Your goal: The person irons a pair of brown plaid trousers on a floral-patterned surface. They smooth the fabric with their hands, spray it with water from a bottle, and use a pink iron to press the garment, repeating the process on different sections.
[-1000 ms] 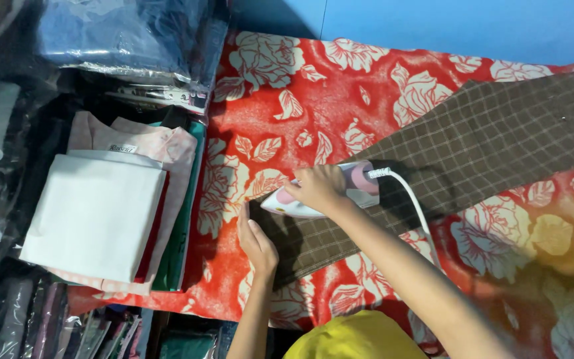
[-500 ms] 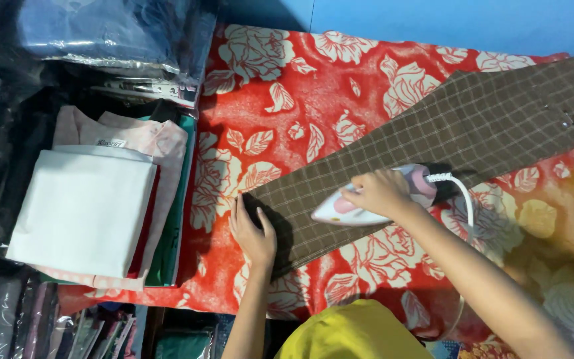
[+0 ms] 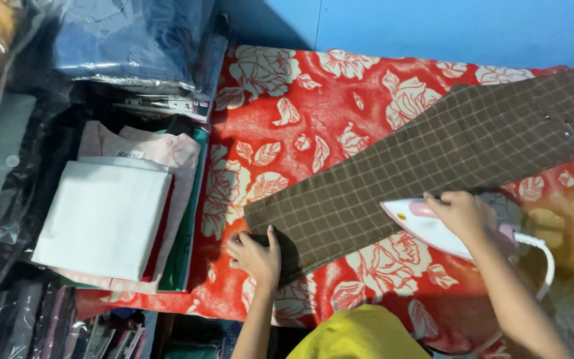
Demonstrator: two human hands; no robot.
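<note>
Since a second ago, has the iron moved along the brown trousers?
Yes. The iron in the right hand slid from near the left hand at the trousers' hem toward the waistband.

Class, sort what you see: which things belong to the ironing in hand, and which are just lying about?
In use:
iron
right hand
checked brown trousers
left hand
floral red cloth

Lying about:
folded clothes stack
bagged garments

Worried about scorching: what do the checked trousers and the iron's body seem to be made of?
The brown checked trousers look like matte woven cloth, with a fine grid and soft folds; the fibre cannot be told. The iron, gripped by the right hand, appears to be glossy white and pink plastic.
</note>
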